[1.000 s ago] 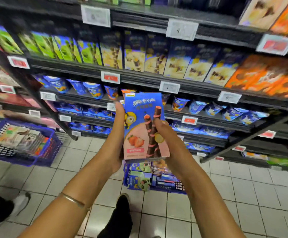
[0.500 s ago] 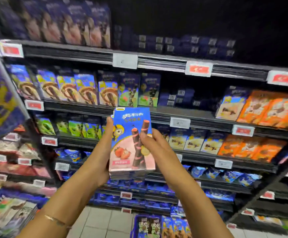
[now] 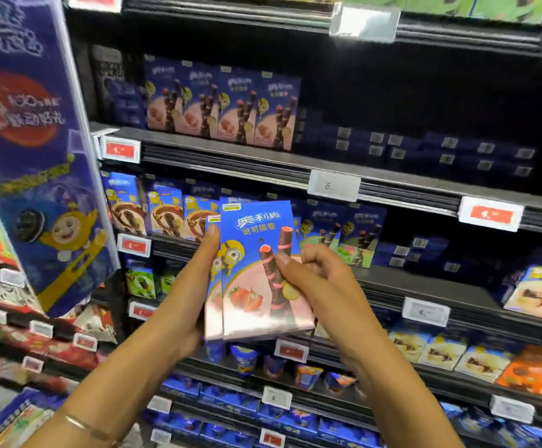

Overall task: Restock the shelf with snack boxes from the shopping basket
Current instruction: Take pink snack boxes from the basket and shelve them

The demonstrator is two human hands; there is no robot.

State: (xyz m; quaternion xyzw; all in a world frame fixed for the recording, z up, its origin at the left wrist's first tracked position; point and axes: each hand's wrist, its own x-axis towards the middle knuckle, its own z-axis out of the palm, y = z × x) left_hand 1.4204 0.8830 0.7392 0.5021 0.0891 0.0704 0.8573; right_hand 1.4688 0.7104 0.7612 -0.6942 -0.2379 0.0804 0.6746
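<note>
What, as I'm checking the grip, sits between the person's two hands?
Head view: at least two stacked blue-and-pink cardboard snack boxes, held between the left hand and the right hand.

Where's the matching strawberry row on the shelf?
Head view, upper centre-left: strawberry row stands on the shelf above the held boxes, with dark blue stacks to its right.

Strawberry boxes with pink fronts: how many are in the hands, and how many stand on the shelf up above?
Held boxes, in the left hand and right hand: 2 showing
Shelf boxes, standing on the upper shelf: 4
Total: 6
</note>
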